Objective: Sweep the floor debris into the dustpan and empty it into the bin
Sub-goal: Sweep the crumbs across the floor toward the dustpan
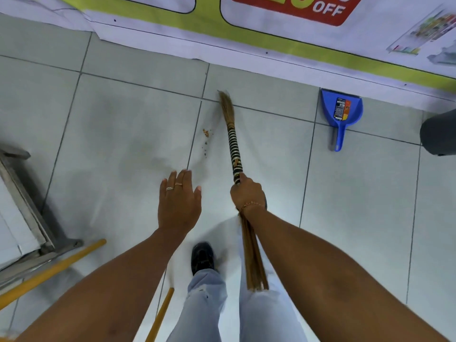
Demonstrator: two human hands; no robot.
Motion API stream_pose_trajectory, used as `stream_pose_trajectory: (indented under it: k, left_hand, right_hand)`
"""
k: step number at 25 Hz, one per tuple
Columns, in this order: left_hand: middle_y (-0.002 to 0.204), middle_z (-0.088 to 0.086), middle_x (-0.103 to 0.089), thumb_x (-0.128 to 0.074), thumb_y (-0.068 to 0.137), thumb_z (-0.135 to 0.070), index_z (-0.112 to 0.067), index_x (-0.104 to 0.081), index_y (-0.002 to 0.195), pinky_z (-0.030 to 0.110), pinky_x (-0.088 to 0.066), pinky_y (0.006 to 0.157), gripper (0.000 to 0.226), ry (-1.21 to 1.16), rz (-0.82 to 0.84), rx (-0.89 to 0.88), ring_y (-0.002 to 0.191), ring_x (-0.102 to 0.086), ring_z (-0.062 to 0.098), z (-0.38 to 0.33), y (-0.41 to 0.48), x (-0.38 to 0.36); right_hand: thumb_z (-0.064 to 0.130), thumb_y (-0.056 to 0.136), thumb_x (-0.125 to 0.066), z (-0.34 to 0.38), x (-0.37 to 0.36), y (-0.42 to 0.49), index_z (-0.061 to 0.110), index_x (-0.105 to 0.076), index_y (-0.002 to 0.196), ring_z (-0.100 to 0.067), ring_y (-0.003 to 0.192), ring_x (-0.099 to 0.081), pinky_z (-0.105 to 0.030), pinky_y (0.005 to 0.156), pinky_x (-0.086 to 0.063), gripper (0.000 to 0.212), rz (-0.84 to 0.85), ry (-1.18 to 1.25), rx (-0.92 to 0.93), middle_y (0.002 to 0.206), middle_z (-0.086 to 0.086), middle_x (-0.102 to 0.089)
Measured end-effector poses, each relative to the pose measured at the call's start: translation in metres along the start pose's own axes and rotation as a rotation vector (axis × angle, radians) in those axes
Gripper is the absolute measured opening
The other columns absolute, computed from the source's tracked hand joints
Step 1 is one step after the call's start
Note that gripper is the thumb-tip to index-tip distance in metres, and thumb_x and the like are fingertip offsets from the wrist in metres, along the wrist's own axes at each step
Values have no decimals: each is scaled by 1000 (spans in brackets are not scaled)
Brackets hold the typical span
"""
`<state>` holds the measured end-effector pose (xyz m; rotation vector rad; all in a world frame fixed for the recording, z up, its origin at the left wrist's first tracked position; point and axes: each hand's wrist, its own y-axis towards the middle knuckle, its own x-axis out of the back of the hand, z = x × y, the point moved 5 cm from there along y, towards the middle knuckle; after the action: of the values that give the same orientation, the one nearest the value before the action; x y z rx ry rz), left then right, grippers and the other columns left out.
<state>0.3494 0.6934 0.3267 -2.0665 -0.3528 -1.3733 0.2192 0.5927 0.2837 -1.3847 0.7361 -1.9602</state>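
My right hand is shut on a straw broom with a black-and-white wrapped shaft; its brush tip touches the pale tiled floor ahead of me. A small trail of brown debris lies on the tiles just left of the broom. My left hand hovers flat with fingers spread, holding nothing. A blue dustpan lies on the floor at the right, its mouth against the banner along the wall, well apart from the broom. A dark grey bin shows partly at the right edge.
A white, green and red sale banner runs along the wall base. A metal frame stands at the left. Two yellow wooden poles lie near my feet. My dark shoe and pale jeans are below.
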Motion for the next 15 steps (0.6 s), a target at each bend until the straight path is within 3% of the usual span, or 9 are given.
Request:
stream_pose_trajectory:
  k: [5, 9, 15]
  left_hand:
    - [134, 20, -55, -36, 92, -28, 1, -47, 130, 51, -33, 108, 49, 13, 2, 30, 129, -46, 38, -43, 67, -7]
    - [140, 22, -48, -47, 93, -21, 2, -43, 134, 51, -29, 111, 47, 4, 52, 103, 133, -40, 38, -67, 113, -13]
    - [146, 18, -41, -42, 96, -24, 0, -34, 140, 46, -19, 116, 50, -4, 87, 139, 140, -29, 34, -93, 158, -17]
  right_hand:
    - [17, 94, -45, -5, 75, 102, 4, -54, 126, -33, 114, -57, -33, 86, -48, 37, 41, -189, -86, 125, -16, -59]
    - [19, 93, -44, 0, 104, 145, 6, -53, 127, -33, 113, -57, -35, 85, -49, 37, 143, -453, 29, 124, -16, -58]
    - [15, 97, -37, -10, 114, 160, 11, -47, 135, -33, 108, -60, -38, 82, -50, 40, 198, -658, 186, 120, -15, -59]
